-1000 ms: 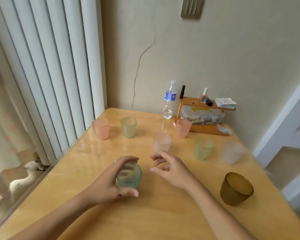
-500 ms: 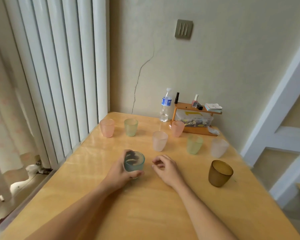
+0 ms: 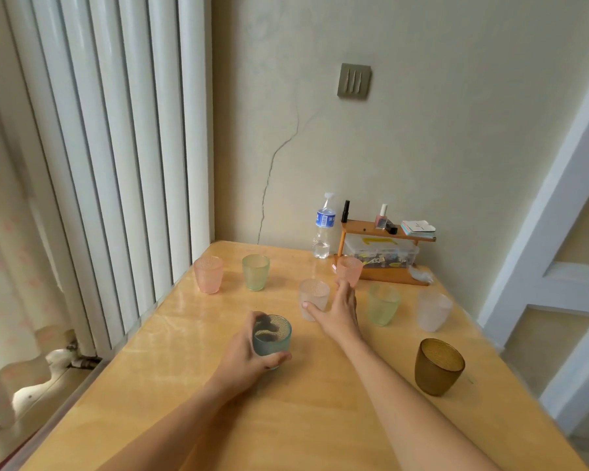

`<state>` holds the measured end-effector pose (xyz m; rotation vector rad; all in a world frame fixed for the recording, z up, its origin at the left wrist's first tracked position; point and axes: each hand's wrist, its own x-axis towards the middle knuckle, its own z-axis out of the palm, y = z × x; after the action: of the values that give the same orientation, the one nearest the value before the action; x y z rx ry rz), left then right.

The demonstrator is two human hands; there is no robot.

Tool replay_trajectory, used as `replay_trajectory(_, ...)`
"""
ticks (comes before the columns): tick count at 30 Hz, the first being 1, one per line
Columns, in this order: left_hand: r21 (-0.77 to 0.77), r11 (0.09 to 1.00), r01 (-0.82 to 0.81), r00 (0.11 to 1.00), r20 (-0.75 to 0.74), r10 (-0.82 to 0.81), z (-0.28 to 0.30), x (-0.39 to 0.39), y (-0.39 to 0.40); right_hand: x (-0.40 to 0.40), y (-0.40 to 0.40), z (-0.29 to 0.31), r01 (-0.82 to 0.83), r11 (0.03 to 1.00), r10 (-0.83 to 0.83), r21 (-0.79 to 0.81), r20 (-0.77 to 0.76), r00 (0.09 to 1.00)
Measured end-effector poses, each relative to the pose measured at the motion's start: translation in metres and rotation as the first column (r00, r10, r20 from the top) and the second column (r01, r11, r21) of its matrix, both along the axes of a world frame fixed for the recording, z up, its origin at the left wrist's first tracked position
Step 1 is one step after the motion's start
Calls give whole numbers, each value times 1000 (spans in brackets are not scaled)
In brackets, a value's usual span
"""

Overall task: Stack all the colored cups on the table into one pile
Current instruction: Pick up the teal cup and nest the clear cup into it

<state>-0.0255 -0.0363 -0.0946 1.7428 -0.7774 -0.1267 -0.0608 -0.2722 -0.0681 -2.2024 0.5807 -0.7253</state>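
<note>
My left hand grips a teal cup that stands upright on the wooden table. My right hand reaches forward, its fingers spread around the right side of a frosted clear cup; thumb at the cup's base, fingers not closed. Behind it stands a pink cup. Further left are another pink cup and a green cup. To the right stand a light green cup, a pale frosted cup and a brown cup.
A water bottle and a small wooden shelf with small items and a clear box stand at the table's back edge by the wall. White vertical blinds run along the left side.
My right hand has moved forward from beside the teal cup to the frosted clear cup and opened around it. My left hand still holds the teal cup in place.
</note>
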Motion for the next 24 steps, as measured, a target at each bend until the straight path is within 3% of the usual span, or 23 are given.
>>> replay_trajectory(4, -5, 1000, -3, 1000, 12, 3, -2, 1, -2, 26, -2, 0, -59, 983, 74, 175, -80, 994)
replay_trajectory(9, -7, 1000, -22, 999, 32, 22, -4, 2, -5, 31, 5, -1, 14, 987, 1, 159, -97, 995)
replay_trajectory(16, 4, 999, -46, 998, 47, 46, -3, -1, -5, 0, 34, 58, -281, 959, 278, 39, 56, 959)
replay_trajectory(20, 4, 998, -63, 998, 24, 63, 0, -4, -4, -22, 53, 80, -427, 904, 426, 32, 41, 904)
replay_trajectory(24, -7, 999, -54, 998, -12, 54, 4, -8, -2, -33, 73, 76, -462, 887, 463, 13, -21, 886)
